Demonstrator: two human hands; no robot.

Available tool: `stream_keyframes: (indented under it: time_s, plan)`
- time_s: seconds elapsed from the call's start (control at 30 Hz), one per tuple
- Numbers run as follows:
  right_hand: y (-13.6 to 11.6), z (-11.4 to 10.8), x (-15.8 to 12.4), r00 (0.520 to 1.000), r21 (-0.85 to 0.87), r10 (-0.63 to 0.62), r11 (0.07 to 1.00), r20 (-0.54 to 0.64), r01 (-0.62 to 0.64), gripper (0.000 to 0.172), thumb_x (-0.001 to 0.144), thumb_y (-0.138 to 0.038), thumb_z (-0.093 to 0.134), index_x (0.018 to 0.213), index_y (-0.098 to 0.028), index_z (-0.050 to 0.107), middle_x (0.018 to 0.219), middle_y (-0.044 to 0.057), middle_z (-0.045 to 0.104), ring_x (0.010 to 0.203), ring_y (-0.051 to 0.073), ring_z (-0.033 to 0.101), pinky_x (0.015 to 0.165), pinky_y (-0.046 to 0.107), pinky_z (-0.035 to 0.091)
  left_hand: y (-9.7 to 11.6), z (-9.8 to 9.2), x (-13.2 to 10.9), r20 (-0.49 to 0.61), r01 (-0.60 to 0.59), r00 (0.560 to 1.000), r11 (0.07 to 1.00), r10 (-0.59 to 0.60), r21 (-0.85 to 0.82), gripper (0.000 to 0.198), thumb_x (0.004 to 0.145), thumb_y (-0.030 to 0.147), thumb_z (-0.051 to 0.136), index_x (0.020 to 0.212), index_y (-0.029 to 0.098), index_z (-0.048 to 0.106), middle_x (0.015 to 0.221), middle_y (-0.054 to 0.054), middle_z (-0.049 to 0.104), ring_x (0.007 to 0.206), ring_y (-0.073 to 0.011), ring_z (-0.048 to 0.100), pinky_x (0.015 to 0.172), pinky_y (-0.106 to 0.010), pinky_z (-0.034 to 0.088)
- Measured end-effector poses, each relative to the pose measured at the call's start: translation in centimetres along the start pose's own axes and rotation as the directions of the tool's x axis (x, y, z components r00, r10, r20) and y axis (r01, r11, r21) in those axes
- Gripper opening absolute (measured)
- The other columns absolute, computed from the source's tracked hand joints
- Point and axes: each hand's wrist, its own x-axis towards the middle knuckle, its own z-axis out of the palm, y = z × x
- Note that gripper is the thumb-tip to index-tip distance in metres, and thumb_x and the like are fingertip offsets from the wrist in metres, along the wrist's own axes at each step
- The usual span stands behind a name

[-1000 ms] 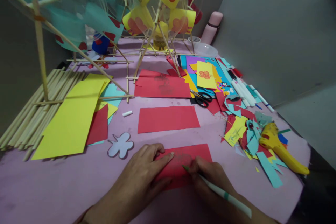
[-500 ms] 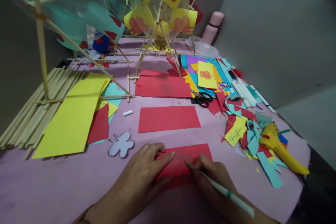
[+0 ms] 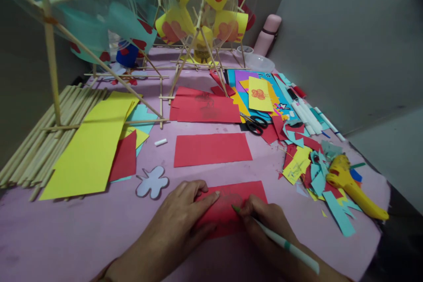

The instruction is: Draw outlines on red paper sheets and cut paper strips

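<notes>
Left hand (image 3: 181, 212): rested on the paper's left part, thumb and fingers apart, grasping nothing. Red paper rectangle (image 3: 228, 220): flat on the desk (image 3: 66, 238), faint dark marks; presumably light, bendable, easily creased; best steadied flat near an edge. Right hand (image 3: 262, 216): fingers closed around a green felt-tip marker (image 3: 292, 250); barrel probably light, stiff, smooth; best pinched just behind the tip.
</notes>
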Motion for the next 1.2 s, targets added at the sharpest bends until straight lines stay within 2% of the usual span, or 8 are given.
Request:
stream_keyframes:
  time_s: [0.27,0.4,0.53,0.7,1.07,1.2]
  plan:
    - [-0.57,-0.32,0.06,0.999,0.061,-0.054,0.997,0.002,0.054,0.017,0.082,-0.021,0.041,0.064,-0.023,0.041,0.049,-0.006,0.049,0.04,0.01,0.046,0.042,0.019,0.031,0.14,-0.17,0.11,0.01,0.007,1.0,1.0,-0.007,-0.011,0.047,0.084,0.017,0.059,0.129,0.029,0.046,0.114,-0.009,0.049,0.099,-0.0244,0.047,0.08,-0.041,0.045]
    - [-0.49,-0.33,-0.02,0.999,0.072,-0.036,0.997,0.015,0.035,0.018,0.081,-0.019,0.041,0.064,-0.023,0.041,0.048,-0.007,0.045,0.04,0.01,0.043,0.041,0.019,0.03,0.3,-0.33,0.16,0.015,0.015,1.0,1.0,-0.014,-0.002,0.046,0.083,0.019,0.061,0.127,0.028,0.048,0.113,-0.009,0.05,0.099,-0.0246,0.048,0.08,-0.041,0.045]
    - [-0.19,-0.17,-0.25,0.999,0.096,-0.029,0.995,-0.023,0.031,0.017,0.082,-0.021,0.041,0.066,-0.023,0.043,0.051,-0.006,0.049,0.044,0.011,0.046,0.043,0.019,0.032,0.28,-0.28,0.15,0.011,0.011,1.0,1.0,-0.011,-0.003,0.047,0.083,0.017,0.061,0.127,0.028,0.049,0.113,-0.009,0.05,0.099,-0.0249,0.047,0.08,-0.041,0.045]
    - [0.18,0.06,-0.23,1.0,0.048,-0.025,0.999,-0.002,0.025,0.015,0.084,-0.023,0.041,0.069,-0.023,0.045,0.053,-0.004,0.054,0.045,0.012,0.05,0.045,0.02,0.034,0.12,-0.08,0.13,-0.004,-0.002,1.0,1.0,0.002,-0.006,0.047,0.083,0.018,0.061,0.127,0.027,0.048,0.112,-0.009,0.049,0.098,-0.0251,0.047,0.079,-0.041,0.044]
    - [-0.17,-0.14,0.04,0.998,0.032,-0.058,0.998,0.016,0.058,0.015,0.079,-0.018,0.04,0.066,-0.023,0.044,0.05,-0.006,0.051,0.042,0.01,0.048,0.043,0.019,0.033,0.07,-0.13,0.08,0.022,0.003,1.0,1.0,-0.003,-0.011,0.049,0.084,0.019,0.061,0.129,0.027,0.045,0.115,-0.01,0.046,0.1,-0.026,0.045,0.081,-0.043,0.043]
    - [-0.31,-0.18,-0.04,0.998,0.074,-0.058,0.996,-0.001,0.058,0.016,0.081,-0.02,0.041,0.065,-0.023,0.044,0.051,-0.006,0.05,0.042,0.01,0.047,0.042,0.018,0.032,0.02,-0.13,0.09,0.03,-0.014,0.999,1.0,0.014,0.011,0.044,0.087,0.022,0.058,0.129,0.029,0.046,0.114,-0.01,0.046,0.098,-0.0266,0.045,0.079,-0.044,0.044]
